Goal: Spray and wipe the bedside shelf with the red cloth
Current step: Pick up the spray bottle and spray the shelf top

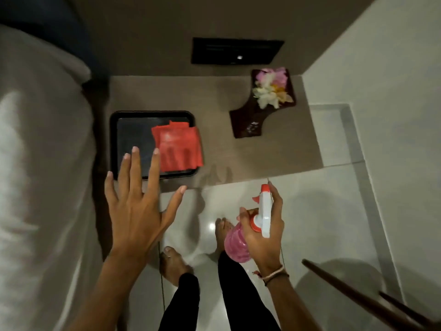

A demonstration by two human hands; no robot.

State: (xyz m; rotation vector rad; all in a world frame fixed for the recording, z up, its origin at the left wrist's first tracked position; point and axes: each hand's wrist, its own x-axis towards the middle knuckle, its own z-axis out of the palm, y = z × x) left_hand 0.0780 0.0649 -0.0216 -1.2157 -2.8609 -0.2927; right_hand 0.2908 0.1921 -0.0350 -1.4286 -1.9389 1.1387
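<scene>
The bedside shelf (262,149) is a beige slab below the wall. A folded red cloth (177,146) lies on the right part of a black tray (114,139) at the shelf's left end. My left hand (138,211) hovers with spread fingers over the tray's near edge, just left of the cloth, holding nothing. My right hand (262,237) grips a pink spray bottle (235,244) with a white and red trigger head, held over the floor in front of the shelf, nozzle pointing toward the shelf.
A dark wooden dish (241,120) with flowers (270,88) sits at the shelf's right back. A black wall panel (236,51) is above. White bedding (40,163) fills the left. My bare feet stand on glossy tiles (322,223). Dark wooden sticks (358,297) cross the lower right.
</scene>
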